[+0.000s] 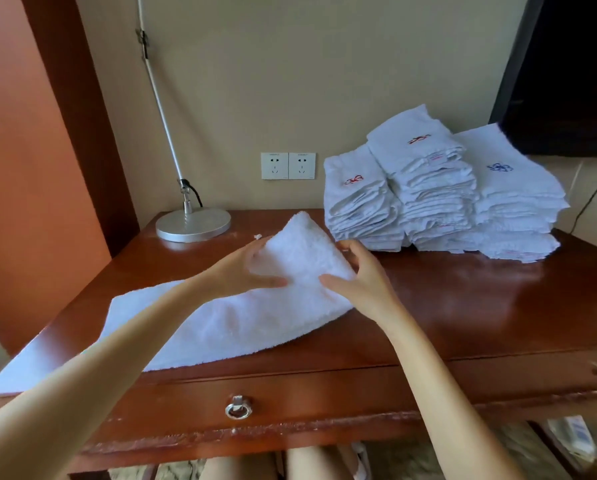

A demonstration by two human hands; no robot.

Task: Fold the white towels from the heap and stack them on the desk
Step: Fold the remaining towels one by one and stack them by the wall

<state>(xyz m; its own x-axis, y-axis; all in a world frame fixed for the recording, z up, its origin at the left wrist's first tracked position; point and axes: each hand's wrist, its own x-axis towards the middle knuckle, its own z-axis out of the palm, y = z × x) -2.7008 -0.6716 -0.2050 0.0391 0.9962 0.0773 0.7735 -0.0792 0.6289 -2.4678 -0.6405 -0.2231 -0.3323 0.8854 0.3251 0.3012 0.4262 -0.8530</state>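
White towel (241,320) lies across the desk (480,306), running from 8 o'clock in the frame up to centre. Its near-left end overhangs the desk's front-left edge. The far end is raised off the wood in a folded peak at centre.

Left hand (245,271) grips the peak's left side: thumb on top of the cloth, fingers tucked behind it. Right hand (363,282) grips the peak's right side: thumb laid on the cloth, fingers curled round the edge. Both forearms come in from 6-7 o'clock.

Stacks of folded towels (435,195) stand at 1-2 o'clock on the back of the desk, against the wall. There are three piles touching each other. The left and middle piles have red embroidery on top, the right one has blue. The stacks are near the right hand but apart from it.

Desk lamp (193,223) has its round silver base at 10 o'clock on the desk, its arm leaning up along the wall. Double wall socket (287,165) is at 12 o'clock. A small white scrap (257,236) lies just beyond the left hand. The drawer (290,393) is at 6 o'clock, with a ring pull (238,408).
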